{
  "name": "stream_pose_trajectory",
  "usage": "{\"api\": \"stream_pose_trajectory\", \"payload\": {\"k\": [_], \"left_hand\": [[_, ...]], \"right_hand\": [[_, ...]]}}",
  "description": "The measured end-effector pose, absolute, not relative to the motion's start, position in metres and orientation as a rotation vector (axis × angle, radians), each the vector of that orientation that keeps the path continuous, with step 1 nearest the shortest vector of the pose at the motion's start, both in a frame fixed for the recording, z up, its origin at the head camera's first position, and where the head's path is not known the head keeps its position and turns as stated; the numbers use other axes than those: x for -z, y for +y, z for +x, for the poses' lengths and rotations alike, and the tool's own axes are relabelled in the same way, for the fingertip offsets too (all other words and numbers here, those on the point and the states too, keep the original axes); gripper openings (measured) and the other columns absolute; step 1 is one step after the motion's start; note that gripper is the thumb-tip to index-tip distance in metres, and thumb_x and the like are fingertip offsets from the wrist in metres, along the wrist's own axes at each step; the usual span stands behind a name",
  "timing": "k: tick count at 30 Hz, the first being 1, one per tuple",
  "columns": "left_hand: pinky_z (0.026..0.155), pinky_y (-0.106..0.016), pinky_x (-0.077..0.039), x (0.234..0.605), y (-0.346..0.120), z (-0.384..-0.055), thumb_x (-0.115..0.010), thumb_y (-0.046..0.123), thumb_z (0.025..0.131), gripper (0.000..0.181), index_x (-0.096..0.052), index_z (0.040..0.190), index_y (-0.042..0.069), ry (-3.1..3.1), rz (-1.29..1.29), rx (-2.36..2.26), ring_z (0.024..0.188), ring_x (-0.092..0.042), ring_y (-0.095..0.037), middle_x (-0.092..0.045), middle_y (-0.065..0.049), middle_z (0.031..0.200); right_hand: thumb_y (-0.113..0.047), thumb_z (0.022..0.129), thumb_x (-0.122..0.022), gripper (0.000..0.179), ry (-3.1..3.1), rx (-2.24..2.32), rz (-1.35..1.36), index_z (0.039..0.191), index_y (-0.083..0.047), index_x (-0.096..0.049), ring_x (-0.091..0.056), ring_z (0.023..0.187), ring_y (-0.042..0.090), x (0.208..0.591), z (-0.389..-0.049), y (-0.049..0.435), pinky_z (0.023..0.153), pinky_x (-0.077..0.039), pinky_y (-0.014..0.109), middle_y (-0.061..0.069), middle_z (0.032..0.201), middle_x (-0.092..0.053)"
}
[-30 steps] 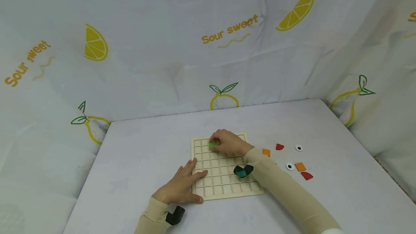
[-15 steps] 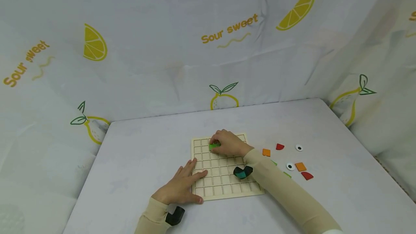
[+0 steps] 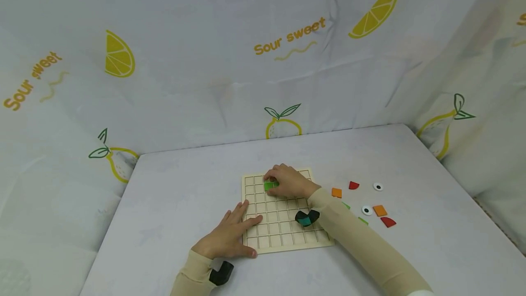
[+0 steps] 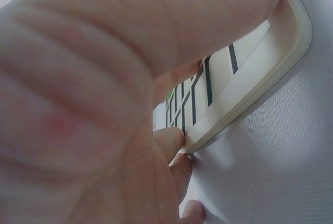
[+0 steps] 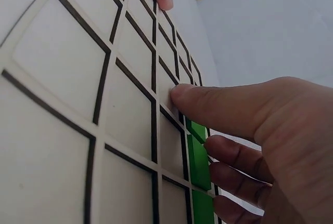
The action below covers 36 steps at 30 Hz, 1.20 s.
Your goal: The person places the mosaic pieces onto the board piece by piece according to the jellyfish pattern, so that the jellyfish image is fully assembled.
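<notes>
A pale wooden grid board (image 3: 275, 243) lies on the table. My left hand (image 3: 230, 236) rests at its left edge, fingers spread, some on the board and the thumb near the front corner. At the far part of the board my right hand (image 3: 289, 182) has thumb and fingers curled around a green square tile (image 3: 268, 186) lying in a cell. In the right wrist view, green tiles (image 5: 199, 164) sit in a row of cells, fingertips at their far side and the thumb tip (image 5: 182, 93) close over the grid. The palm hides part of the row in the head view.
Right of the board lie orange square tiles (image 3: 380, 210), red quarter-round tiles (image 3: 388, 222) and white eye discs (image 3: 378, 187). Green pieces (image 3: 363, 220) show partly behind the right sleeve (image 3: 361, 236). A lemon-print cloth (image 3: 197, 81) hangs behind the table.
The green tile under my right fingers has shifted slightly toward me and now lies flatter in its cell. My right thumb and fingers have spread a little; the left hand has stayed still.
</notes>
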<state>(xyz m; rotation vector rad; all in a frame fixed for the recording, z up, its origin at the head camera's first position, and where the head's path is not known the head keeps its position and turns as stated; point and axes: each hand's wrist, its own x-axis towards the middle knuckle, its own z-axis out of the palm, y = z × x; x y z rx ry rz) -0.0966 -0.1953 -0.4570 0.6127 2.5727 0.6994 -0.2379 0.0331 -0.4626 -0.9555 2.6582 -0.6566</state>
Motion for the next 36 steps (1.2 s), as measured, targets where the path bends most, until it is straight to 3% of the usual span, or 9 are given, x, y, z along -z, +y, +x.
{"api": "stream_pose_trajectory", "payload": {"k": [6, 14, 20, 28, 36], "left_hand": [[0.125, -0.066, -0.013, 0.457, -0.195, -0.097, -0.087, 0.039, 0.077, 0.088, -0.048, 0.152, 0.017, 2.577, 0.621, -0.701, 0.158, -0.009, -0.044, -0.008, -0.025, 0.169], [0.125, -0.066, -0.013, 0.456, -0.193, -0.096, -0.087, 0.037, 0.076, 0.088, -0.048, 0.152, 0.016, 2.568, 0.611, -0.718, 0.158, -0.009, -0.043, -0.008, -0.025, 0.169], [0.126, -0.065, -0.012, 0.458, -0.194, -0.097, -0.086, 0.038, 0.077, 0.087, -0.048, 0.152, 0.017, 2.57, 0.605, -0.702, 0.158, -0.008, -0.042, -0.007, -0.024, 0.17], [0.125, -0.066, -0.013, 0.46, -0.195, -0.097, -0.086, 0.038, 0.077, 0.087, -0.048, 0.152, 0.017, 2.565, 0.614, -0.714, 0.158, -0.008, -0.043, -0.008, -0.026, 0.169], [0.127, -0.064, -0.011, 0.459, -0.196, -0.097, -0.086, 0.039, 0.078, 0.087, -0.047, 0.153, 0.017, 2.564, 0.608, -0.702, 0.159, -0.006, -0.042, -0.006, -0.025, 0.169]], "right_hand": [[-0.031, 0.094, -0.073, 0.041, 2.616, 0.72, -0.953, 0.131, -0.013, -0.066, -0.057, 0.108, 0.019, 0.459, -0.238, 0.039, 0.095, -0.051, 0.041, 0.003, 0.119, -0.065], [-0.021, 0.105, -0.054, 0.032, 2.621, 0.806, -0.989, 0.131, -0.006, -0.066, -0.06, 0.113, 0.026, 0.433, -0.237, 0.054, 0.096, -0.053, 0.045, 0.008, 0.124, -0.065], [-0.019, 0.104, -0.057, 0.029, 2.659, 0.812, -1.021, 0.126, -0.007, -0.07, -0.062, 0.108, 0.025, 0.425, -0.237, 0.056, 0.092, -0.054, 0.043, 0.007, 0.12, -0.068], [-0.019, 0.105, -0.054, 0.027, 2.627, 0.64, -1.067, 0.124, -0.014, -0.072, -0.062, 0.111, 0.027, 0.45, -0.239, 0.042, 0.095, -0.054, 0.045, 0.008, 0.122, -0.068], [-0.017, 0.099, -0.065, 0.021, 2.651, 0.639, -1.027, 0.115, -0.02, -0.077, -0.06, 0.11, 0.026, 0.456, -0.238, 0.038, 0.096, -0.053, 0.048, 0.007, 0.122, -0.066]]}}
